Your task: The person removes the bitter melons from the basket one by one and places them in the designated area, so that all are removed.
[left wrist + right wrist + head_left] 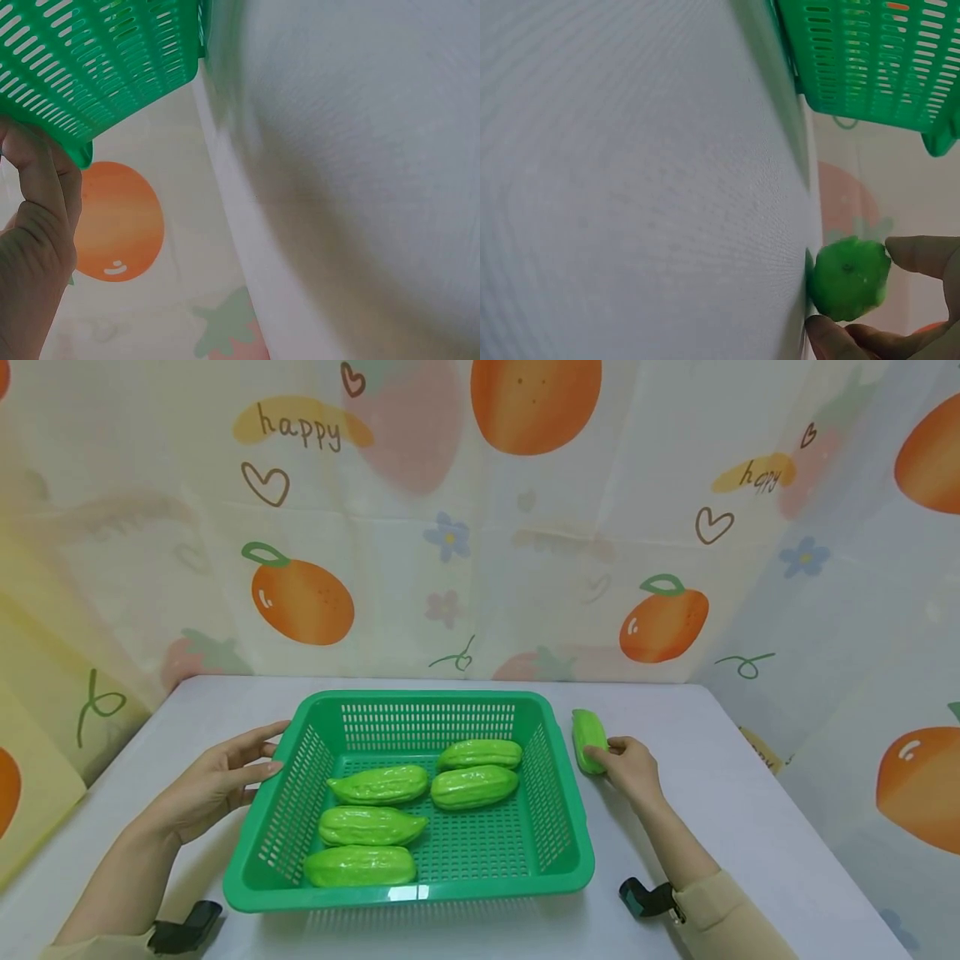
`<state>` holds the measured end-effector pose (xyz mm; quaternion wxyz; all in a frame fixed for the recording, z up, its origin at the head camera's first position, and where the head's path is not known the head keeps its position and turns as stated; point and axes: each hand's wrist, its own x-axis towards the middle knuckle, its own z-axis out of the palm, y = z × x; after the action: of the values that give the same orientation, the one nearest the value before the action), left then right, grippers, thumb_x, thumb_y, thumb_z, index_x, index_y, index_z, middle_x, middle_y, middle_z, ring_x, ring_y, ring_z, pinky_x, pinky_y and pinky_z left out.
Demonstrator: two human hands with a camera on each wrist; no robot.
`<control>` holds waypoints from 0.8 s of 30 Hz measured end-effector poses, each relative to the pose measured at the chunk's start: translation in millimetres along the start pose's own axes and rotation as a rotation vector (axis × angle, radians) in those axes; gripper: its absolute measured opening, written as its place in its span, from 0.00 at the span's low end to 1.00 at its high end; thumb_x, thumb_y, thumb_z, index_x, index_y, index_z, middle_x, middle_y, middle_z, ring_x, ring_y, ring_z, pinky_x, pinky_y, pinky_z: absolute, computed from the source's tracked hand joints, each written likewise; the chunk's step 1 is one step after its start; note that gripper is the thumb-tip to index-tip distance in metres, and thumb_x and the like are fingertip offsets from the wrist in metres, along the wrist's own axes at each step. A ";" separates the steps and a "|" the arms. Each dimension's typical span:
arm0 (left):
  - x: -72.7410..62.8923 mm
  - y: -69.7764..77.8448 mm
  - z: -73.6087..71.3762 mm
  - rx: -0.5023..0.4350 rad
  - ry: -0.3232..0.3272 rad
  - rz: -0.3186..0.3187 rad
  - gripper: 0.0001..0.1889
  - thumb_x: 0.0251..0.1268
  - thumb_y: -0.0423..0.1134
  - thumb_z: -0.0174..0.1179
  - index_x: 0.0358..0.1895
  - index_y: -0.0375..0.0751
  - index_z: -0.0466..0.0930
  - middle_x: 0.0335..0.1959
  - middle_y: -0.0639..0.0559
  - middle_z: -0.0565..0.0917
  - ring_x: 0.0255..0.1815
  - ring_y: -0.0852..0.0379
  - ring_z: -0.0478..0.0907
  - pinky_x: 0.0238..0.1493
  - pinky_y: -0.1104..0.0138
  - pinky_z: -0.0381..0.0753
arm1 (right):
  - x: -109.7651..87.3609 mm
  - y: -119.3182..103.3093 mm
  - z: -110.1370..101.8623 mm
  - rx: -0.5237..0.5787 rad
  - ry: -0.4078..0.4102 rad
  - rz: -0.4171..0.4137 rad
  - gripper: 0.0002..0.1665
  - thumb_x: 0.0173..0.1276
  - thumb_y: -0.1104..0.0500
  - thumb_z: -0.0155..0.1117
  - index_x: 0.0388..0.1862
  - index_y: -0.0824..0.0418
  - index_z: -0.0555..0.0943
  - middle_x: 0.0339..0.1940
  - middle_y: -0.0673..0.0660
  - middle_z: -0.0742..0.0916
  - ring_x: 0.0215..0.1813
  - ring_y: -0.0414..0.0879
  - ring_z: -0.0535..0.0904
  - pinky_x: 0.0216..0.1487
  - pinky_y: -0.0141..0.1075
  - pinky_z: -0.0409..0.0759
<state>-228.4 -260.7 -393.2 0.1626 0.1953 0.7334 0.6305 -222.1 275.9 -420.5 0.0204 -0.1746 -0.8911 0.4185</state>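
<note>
A green plastic basket (405, 902) stands on the table, with several bright green, ridged bitter melons (367, 864) lying inside it. My left hand (206, 785) holds the basket's left rim, its thumb and fingers at the edge; the left wrist view shows its bent fingers under the rim. To the right of the basket, another bitter melon (588, 739) is at the tabletop. My right hand (630, 768) pinches that melon near its closer end. Seen end-on in the right wrist view, the same melon (847, 277) sits between thumb and fingers, low against the table.
The table (720, 793) has a white cover. Behind it hangs a cloth backdrop (525, 568) printed with oranges, hearts and flowers. A black wrist device (187, 928) is on the left forearm, and another black device (647, 897) is on the right.
</note>
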 end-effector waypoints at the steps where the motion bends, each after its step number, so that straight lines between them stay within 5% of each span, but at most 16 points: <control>1: 0.0 -0.1 -0.1 -0.001 0.000 -0.001 0.30 0.76 0.30 0.49 0.78 0.45 0.54 0.48 0.58 0.77 0.42 0.63 0.85 0.42 0.67 0.88 | -0.1 -0.2 0.0 0.002 0.000 0.002 0.40 0.68 0.46 0.63 0.67 0.75 0.69 0.58 0.71 0.80 0.53 0.55 0.80 0.38 0.29 0.80; 24: 0.7 -0.9 -1.5 -0.008 -0.018 0.008 0.31 0.76 0.30 0.48 0.78 0.44 0.52 0.50 0.57 0.76 0.44 0.63 0.85 0.43 0.66 0.88 | -0.8 -1.8 -1.8 0.022 -0.003 0.014 0.41 0.68 0.46 0.62 0.68 0.74 0.69 0.58 0.71 0.80 0.52 0.55 0.80 0.39 0.29 0.80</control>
<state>-229.9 -261.8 -393.9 0.1675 0.2034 0.7285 0.6323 -221.5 275.9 -417.9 0.0180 -0.1800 -0.8851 0.4287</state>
